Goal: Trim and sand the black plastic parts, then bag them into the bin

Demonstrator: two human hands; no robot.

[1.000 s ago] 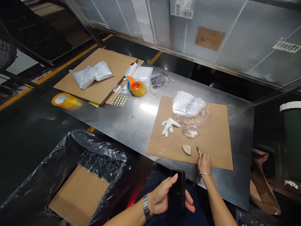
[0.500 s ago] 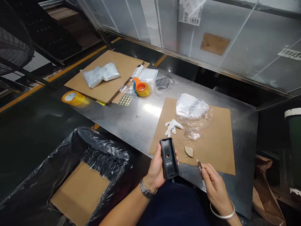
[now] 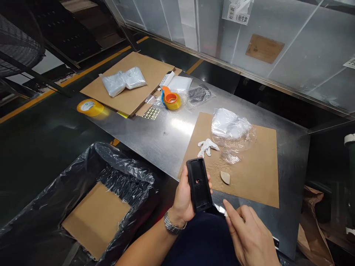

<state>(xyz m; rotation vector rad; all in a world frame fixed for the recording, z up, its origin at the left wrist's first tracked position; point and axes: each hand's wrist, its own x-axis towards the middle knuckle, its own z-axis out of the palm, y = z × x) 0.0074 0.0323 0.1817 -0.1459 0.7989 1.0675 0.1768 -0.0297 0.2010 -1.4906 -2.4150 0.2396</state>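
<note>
My left hand [image 3: 184, 197] is closed around a black rectangular part [image 3: 200, 184], a shallow hollow piece with a small hole in its floor. Its open side faces up toward me. In my right hand [image 3: 246, 229] is a small knife [image 3: 221, 210], its bright blade at the part's lower right corner. Whether the blade touches the part I cannot tell. A tan wedge-shaped piece [image 3: 225, 177] lies on the cardboard sheet [image 3: 256, 173] beyond my hands. Near it on the same sheet are a white glove [image 3: 207, 147] and a clear plastic bag [image 3: 230, 125] with white contents.
On the metal table [image 3: 149, 140] lie a cardboard stack [image 3: 130, 99], packed bags [image 3: 124, 81], a tape dispenser [image 3: 172, 100], a sticker sheet [image 3: 151, 113] and a tape roll [image 3: 90, 107]. A bin lined with black plastic [image 3: 122, 162] stands at the left.
My right hand has moved left with the knife, bringing the blade to the black part's lower corner. The part has tilted slightly in my left hand, and the view has shifted a little.
</note>
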